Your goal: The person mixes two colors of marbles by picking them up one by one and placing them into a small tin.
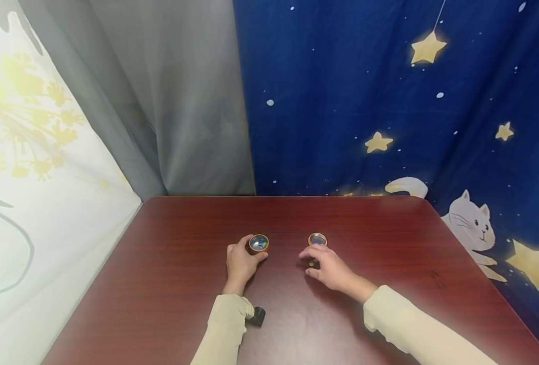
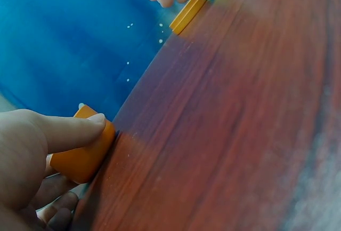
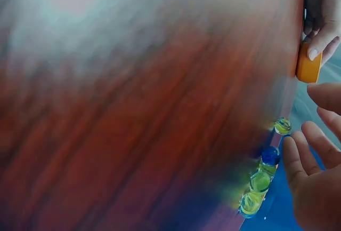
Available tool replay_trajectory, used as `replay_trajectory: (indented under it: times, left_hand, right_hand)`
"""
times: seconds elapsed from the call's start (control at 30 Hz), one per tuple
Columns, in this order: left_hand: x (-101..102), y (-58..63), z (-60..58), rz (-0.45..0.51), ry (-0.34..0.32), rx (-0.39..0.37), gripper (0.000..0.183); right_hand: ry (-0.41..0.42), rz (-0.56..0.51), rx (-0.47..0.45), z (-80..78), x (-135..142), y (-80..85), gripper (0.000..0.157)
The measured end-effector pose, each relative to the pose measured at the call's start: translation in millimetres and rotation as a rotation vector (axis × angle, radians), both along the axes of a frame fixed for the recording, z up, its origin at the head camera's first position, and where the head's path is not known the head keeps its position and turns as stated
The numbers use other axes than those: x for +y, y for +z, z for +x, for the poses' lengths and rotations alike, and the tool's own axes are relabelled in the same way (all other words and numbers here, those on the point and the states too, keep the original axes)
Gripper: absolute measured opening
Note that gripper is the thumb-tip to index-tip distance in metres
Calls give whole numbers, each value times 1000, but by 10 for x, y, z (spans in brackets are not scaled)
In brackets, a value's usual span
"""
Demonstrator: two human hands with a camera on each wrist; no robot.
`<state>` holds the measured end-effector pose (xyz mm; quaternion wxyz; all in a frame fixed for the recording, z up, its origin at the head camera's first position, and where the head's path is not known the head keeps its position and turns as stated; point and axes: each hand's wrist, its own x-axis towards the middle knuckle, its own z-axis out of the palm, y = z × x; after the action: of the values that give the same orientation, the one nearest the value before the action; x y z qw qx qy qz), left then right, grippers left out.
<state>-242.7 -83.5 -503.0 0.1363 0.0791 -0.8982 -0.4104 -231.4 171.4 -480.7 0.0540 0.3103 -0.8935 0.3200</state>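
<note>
My left hand (image 1: 241,261) grips a small orange metal tin (image 1: 259,244), its thumb on one side and fingers on the other. The tin stands on the table with its open top up, and glass marbles show inside. My right hand (image 1: 328,267) is above the table to the right, fingers spread and slightly bent, holding nothing that I can see. Several glass marbles, among them a blue marble (image 3: 270,155) and a yellow-green marble (image 3: 260,182), lie near its fingers. Just beyond that hand lies a shallow orange lid (image 2: 187,15), partly hidden by the fingers in the head view.
Both hands work over a dark red wooden table (image 1: 183,218) with rounded far corners. A grey curtain (image 1: 201,101) and a blue star-patterned curtain (image 1: 319,126) hang behind it. At the left sleeve sits a small black device (image 1: 258,317).
</note>
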Motion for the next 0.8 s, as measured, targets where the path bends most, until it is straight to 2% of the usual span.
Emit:
replay_trajectory:
  times: [0.13,0.27,0.6,0.8]
  left_hand:
    - [-2,7,1,-4,-1,3,64]
    - [-6,11,-4,-1,-3,-3,64]
    - [-10,-2,-4,6,-3,-6,64]
    - [-10,-15,0,3,-4,1,66]
  right_hand:
    - [6,31,30,-3,13,-4,37]
    - [-27,76,45,-7,31,6,35]
    - [-139,165,48,22,42,30,31]
    - [-166,190,10,33,50,16,29]
